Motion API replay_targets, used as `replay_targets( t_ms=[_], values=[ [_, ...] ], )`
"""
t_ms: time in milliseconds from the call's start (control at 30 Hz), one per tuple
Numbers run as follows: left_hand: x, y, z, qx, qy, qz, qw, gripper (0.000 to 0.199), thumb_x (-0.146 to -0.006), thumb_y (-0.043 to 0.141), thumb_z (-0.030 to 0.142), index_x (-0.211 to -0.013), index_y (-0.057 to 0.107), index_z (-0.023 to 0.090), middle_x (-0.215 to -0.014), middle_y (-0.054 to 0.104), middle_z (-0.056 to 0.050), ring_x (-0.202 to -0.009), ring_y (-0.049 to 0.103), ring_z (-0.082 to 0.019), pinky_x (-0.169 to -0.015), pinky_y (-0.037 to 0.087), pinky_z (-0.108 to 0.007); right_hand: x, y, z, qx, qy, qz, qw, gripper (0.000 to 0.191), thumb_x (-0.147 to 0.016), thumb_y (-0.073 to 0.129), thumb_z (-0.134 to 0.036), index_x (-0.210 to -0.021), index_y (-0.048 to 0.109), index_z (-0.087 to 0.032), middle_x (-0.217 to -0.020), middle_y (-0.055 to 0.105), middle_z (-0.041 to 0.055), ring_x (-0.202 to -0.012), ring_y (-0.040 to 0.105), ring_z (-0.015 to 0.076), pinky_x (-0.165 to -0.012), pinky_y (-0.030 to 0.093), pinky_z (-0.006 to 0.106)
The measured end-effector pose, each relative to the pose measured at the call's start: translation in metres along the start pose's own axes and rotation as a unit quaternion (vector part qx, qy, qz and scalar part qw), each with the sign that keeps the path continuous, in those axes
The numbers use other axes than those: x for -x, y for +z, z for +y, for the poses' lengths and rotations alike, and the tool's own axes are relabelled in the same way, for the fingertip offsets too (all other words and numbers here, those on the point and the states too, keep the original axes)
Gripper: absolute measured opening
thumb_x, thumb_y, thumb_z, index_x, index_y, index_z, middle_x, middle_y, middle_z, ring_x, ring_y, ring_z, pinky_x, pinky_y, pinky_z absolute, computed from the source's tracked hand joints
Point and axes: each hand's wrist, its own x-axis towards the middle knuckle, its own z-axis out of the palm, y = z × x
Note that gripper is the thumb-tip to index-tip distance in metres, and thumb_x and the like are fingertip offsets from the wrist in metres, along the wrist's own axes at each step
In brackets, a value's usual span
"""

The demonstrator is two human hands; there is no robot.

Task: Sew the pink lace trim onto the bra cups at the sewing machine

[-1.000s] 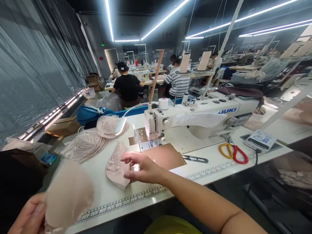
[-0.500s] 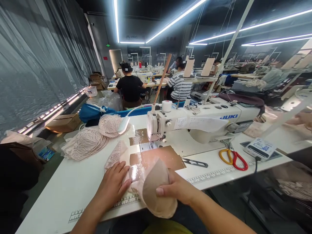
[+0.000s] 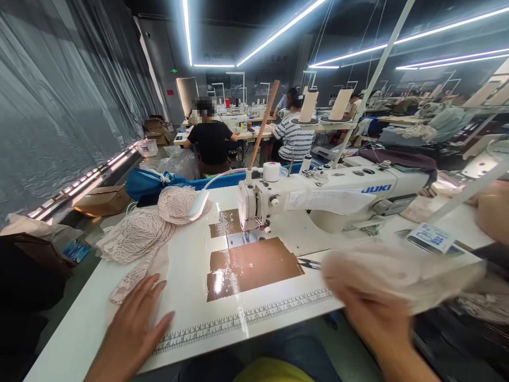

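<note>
My left hand (image 3: 137,313) lies flat with spread fingers on a beige lace piece (image 3: 133,278) at the table's left. In my right hand (image 3: 377,318), out over the right front edge, is a beige fabric cup piece (image 3: 382,273); both are smeared by motion. Between the hands, the white sewing machine (image 3: 318,199) stands with its needle above a metal plate. Brown tape (image 3: 254,265) covers the table before the needle. Thread snips (image 3: 309,263) lie partly hidden behind the fabric in my right hand.
Stacked lace cup pieces (image 3: 133,236) sit at the back left. A printed ruler strip (image 3: 238,321) runs along the front edge. Toward the right lies a small white device (image 3: 431,237). Beyond the table, a person in black (image 3: 210,143) and one in stripes (image 3: 294,138) sit at machines.
My left hand has slid left with the lace piece. My right hand has swung right with the fabric cup piece, off the taped area, and now covers the scissors' spot.
</note>
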Motion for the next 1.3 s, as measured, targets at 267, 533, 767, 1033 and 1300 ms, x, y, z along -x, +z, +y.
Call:
replay_targets(
  t_ms=[267,533,767,1033,1300],
  values=[
    [-0.023,0.009,0.133,0.433,-0.002,-0.281,0.856,0.028,-0.073,0.068,0.03,-0.1,0.068,0.019,-0.093,0.069,-0.006,-0.085,0.064,-0.024,-0.072,0.053,-0.029,-0.014,0.09,-0.019,0.033,-0.216,-0.288,0.932,0.013,-0.075,0.053,-0.011,-0.081,0.059,-0.02,-0.082,0.06,0.0001,-0.069,0.055,0.0112,-0.062,0.043,0.019],
    [-0.025,0.016,0.105,0.436,-0.205,-0.088,0.872,0.025,-0.084,0.06,0.04,-0.091,0.069,0.017,-0.076,0.067,-0.004,-0.074,0.059,-0.02,-0.068,0.045,-0.025,-0.023,0.043,-0.023,0.108,-0.395,0.073,0.909,0.026,-0.073,0.052,0.0,-0.084,0.049,-0.024,-0.075,0.054,-0.0011,-0.062,0.05,0.01,-0.056,0.039,0.019],
    [-0.01,0.011,0.137,0.597,-0.074,-0.142,0.786,0.043,-0.078,0.066,0.046,-0.114,0.07,0.022,-0.123,0.063,-0.013,-0.117,0.054,-0.034,-0.101,0.04,-0.039,-0.029,0.08,0.006,-0.11,0.008,-0.257,0.96,0.012,-0.08,0.064,-0.029,-0.079,0.065,-0.016,-0.071,0.059,-0.0011,-0.064,0.052,0.012,-0.06,0.042,0.022],
    [-0.033,0.028,0.13,0.595,-0.098,-0.267,0.751,0.079,-0.075,0.071,0.046,-0.144,0.04,0.024,-0.133,0.056,-0.012,-0.114,0.055,-0.032,-0.098,0.042,-0.039,-0.026,0.097,0.016,-0.304,0.099,-0.337,0.886,0.03,-0.068,0.079,-0.035,-0.09,0.073,-0.014,-0.072,0.067,0.0007,-0.076,0.063,0.0191,-0.073,0.05,0.029],
    [-0.036,0.022,0.118,0.664,-0.163,-0.337,0.648,0.039,-0.078,0.071,0.038,-0.107,0.069,0.013,-0.085,0.066,-0.007,-0.079,0.058,-0.019,-0.075,0.047,-0.027,-0.036,0.088,0.026,-0.323,0.13,-0.147,0.926,0.042,-0.065,0.083,-0.031,-0.102,0.066,-0.02,-0.083,0.069,0.0005,-0.074,0.063,0.0141,-0.07,0.051,0.025]
  ],
)
